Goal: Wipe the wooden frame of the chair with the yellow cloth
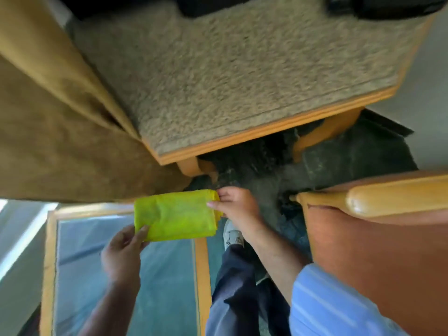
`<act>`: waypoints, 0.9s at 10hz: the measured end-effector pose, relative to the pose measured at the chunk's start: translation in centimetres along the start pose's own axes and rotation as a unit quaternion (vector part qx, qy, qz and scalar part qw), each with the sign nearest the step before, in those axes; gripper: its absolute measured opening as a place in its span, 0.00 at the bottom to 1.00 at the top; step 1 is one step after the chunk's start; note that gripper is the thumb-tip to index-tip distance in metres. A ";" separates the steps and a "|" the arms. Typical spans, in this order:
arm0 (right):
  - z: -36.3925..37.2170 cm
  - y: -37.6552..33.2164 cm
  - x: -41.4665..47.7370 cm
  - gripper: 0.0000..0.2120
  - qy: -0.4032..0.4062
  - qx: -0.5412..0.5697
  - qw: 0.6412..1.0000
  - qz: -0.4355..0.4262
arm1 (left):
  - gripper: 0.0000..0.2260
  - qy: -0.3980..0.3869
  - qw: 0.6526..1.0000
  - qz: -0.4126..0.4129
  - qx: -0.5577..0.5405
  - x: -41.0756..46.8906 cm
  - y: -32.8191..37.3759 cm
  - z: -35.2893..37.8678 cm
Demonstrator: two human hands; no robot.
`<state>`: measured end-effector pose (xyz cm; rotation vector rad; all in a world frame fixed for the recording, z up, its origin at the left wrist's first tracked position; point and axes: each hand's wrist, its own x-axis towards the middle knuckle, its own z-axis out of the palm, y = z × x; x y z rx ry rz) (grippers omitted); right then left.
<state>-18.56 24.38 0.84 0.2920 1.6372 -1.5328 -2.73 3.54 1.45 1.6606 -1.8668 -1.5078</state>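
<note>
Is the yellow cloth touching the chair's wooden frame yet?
Apart. The head view shows the yellow cloth held in the air between both hands, below the wooden frame.

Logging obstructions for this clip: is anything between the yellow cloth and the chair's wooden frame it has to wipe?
Nothing visible. The yellow cloth, folded, is held by the left hand and right hand just below the chair's wooden frame; only open space over dark floor lies between them.
</note>
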 end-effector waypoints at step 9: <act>11.0 12.6 8.6 0.43 0.195 -0.590 0.770 -0.143 | 0.32 0.021 0.856 -0.071 0.511 9.8 -11.8 -2.5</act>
